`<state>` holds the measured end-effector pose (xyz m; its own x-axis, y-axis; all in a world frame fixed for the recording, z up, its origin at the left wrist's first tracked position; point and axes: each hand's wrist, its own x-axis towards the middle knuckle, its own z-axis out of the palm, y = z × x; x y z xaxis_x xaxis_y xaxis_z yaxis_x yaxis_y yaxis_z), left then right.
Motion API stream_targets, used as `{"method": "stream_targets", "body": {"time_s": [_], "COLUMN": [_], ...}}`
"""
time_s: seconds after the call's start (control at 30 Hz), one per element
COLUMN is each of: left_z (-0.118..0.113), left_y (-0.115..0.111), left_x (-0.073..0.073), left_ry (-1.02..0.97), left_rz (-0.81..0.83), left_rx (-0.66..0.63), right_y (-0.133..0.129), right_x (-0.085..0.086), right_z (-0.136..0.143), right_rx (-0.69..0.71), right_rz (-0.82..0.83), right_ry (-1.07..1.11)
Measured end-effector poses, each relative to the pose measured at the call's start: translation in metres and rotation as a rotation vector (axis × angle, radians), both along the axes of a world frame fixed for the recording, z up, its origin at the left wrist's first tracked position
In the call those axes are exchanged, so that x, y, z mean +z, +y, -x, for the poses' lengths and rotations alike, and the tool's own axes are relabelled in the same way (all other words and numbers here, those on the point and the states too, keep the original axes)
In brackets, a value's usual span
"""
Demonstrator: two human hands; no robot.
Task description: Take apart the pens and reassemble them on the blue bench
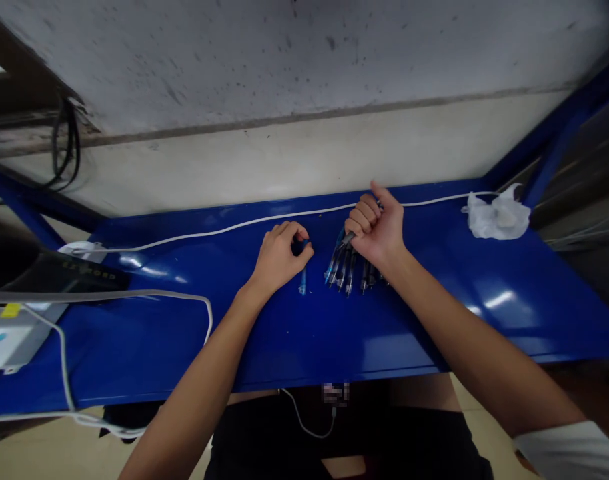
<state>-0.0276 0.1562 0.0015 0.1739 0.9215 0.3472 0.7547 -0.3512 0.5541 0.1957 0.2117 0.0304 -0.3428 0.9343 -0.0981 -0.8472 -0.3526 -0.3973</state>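
My left hand (282, 257) is over the blue table, thumb and index finger curled together at the upper end of a blue pen (303, 280). That pen's clear tip points toward the table's front edge. My right hand (377, 227) is closed in a fist with the thumb up, wrapped round a dark pen (348, 238) whose end sticks out below the little finger. Beneath and beside this fist lies a row of several pens (341, 270), blue and black with clear ends. Part of the row is hidden by my right hand and wrist.
A white cable (244, 227) runs along the back of the blue table (304, 347). At the right back lies a crumpled white plastic bag (498, 213). White boxes (19, 333), more cables and a dark object with lettering (89, 270) occupy the left. A wall (304, 153) stands behind.
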Motion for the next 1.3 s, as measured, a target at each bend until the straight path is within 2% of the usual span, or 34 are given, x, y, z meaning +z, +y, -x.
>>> {"method": "stream_targets", "body": {"time_s": [0.17, 0.33, 0.4, 0.47, 0.53, 0.57, 0.67, 0.77, 0.87, 1.0, 1.2, 1.3], "left_z": [0.003, 0.005, 0.004, 0.003, 0.001, 0.000, 0.000, -0.001, -0.003, -0.003, 0.002, 0.003], "left_y": [-0.001, 0.000, 0.000, -0.001, -0.001, -0.001, 0.000, 0.003, 0.005, 0.006, 0.010, 0.011], "left_x": [0.000, -0.002, -0.002, -0.002, -0.003, -0.003, -0.006, -0.009, -0.007, 0.003, 0.009, 0.009], "left_ry": [-0.031, -0.025, -0.014, -0.013, -0.030, -0.045, -0.131, -0.320, -0.601, -0.906, -1.191, -1.251], "left_rz": [0.021, 0.013, -0.008, -0.026, -0.024, -0.016, 0.029, 0.065, 0.071, 0.102, 0.140, 0.166], "left_rx": [0.010, 0.014, -0.004, -0.014, -0.006, 0.000, 0.016, -0.012, -0.064, -0.058, -0.092, -0.107], "right_y": [-0.003, -0.013, -0.024, -0.041, -0.061, -0.071, -0.096, -0.113, -0.122, -0.127, -0.130, -0.130], "right_x": [0.004, 0.016, 0.019, 0.017, 0.009, 0.002, -0.024, -0.046, -0.053, -0.046, -0.042, -0.043], "right_z": [0.010, 0.008, -0.003, -0.024, -0.052, -0.066, -0.104, -0.118, -0.114, -0.106, -0.110, -0.110], "right_rx": [-0.031, -0.061, -0.143, -0.293, -0.476, -0.507, -0.462, -0.354, -0.285, -0.253, -0.175, -0.185], "right_rz": [-0.045, -0.160, -0.255, -0.385, -0.557, -0.642, -0.814, -0.870, -0.910, -0.944, -1.011, -1.002], "right_ry": [-0.012, -0.323, -0.531, -0.809, -1.196, -1.423, -1.911, -2.136, -2.237, -2.267, -2.225, -2.210]}}
